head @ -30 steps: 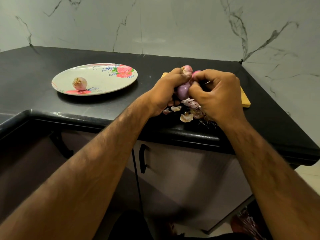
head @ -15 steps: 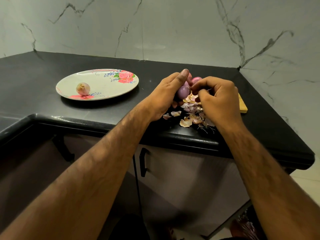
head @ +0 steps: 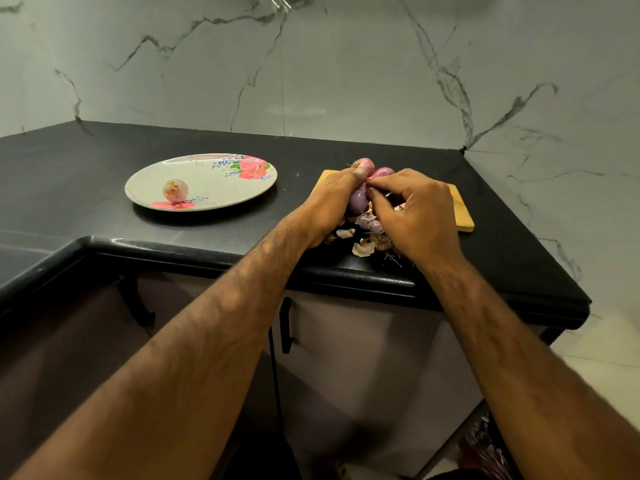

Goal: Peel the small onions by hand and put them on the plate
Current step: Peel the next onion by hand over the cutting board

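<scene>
My left hand grips a small purple onion above the near end of a wooden cutting board. My right hand pinches at the onion's top with thumb and fingertips. Two more unpeeled onions show just behind my fingers on the board. One peeled pale onion lies on the flowered plate to the left on the black counter.
Loose onion skins and roots lie on the counter's front edge below my hands. The black counter bends toward me at the left. Marble walls close the back and right sides. A cabinet with a black handle sits below.
My left fingers, straightened half a second ago, have curled back around the onion. My right hand has moved up to pinch at its top.
</scene>
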